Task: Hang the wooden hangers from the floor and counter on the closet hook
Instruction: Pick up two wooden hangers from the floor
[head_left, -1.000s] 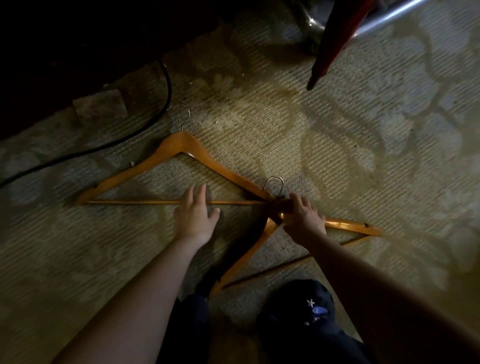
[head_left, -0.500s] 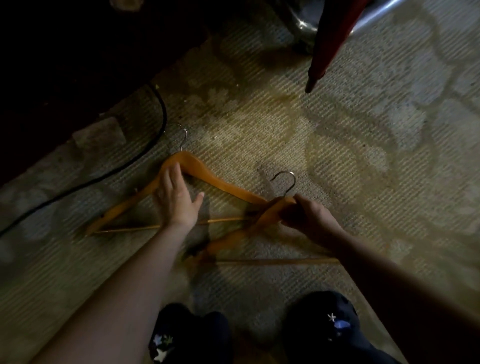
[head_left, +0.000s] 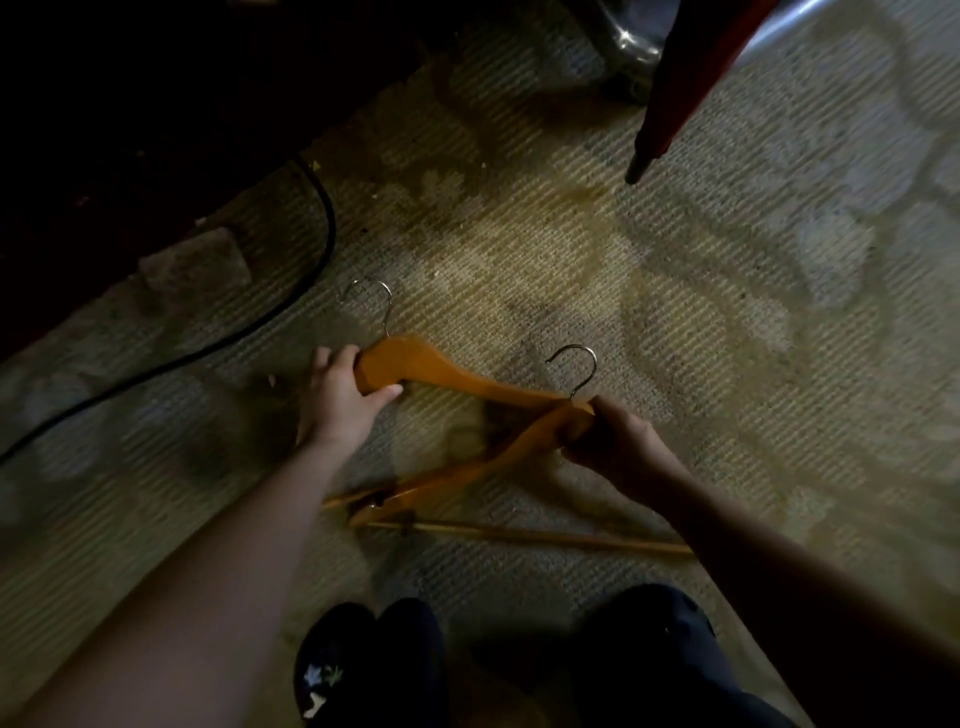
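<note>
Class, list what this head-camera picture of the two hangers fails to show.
- Closet hook and counter: outside the head view.
- Far hanger, its left arm: hidden behind the left hand.
- Near hanger, its right arm: covered by the right hand and forearm.
- Upper-left area: too dark.

Your forearms are bare, with no sleeves, watch or rings showing on your left hand (head_left: 340, 402) or your right hand (head_left: 613, 441). Your dark footwear (head_left: 363, 660) sits below them (the left one carries small pale star-like marks near its toe), and dark trousers (head_left: 649, 649) cover your right leg.
</note>
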